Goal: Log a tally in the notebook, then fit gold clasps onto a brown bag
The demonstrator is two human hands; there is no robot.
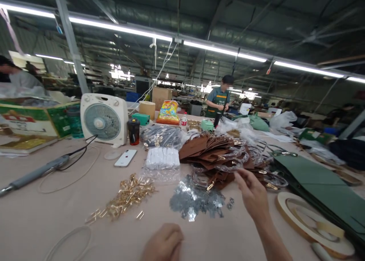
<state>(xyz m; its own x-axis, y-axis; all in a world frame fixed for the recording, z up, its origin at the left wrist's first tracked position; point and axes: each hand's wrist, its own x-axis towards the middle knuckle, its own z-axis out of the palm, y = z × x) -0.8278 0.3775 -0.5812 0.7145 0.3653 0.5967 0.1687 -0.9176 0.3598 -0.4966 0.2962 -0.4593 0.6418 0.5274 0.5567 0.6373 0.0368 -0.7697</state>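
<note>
My right hand (252, 194) reaches forward over the table, fingers curled toward a pile of brown leather straps (216, 154) wrapped in clear plastic with gold clasps; whether it grips one is unclear. My left hand (163, 242) rests low at the front edge, fingers curled under and hidden. Between the hands lies a heap of small silver metal plates (196, 202). To the left lies a heap of gold metal clips (128, 196). A clear bag of white pieces (162, 158) sits behind the heaps.
A white fan (104, 118), a white phone (126, 157), a dark cup (133, 132) and a grey tool with cable (37, 172) stand at the left. Green sheets (316, 181) and tape rolls (313, 223) lie right. One person (219, 99) works behind the table, another person (17, 78) far left.
</note>
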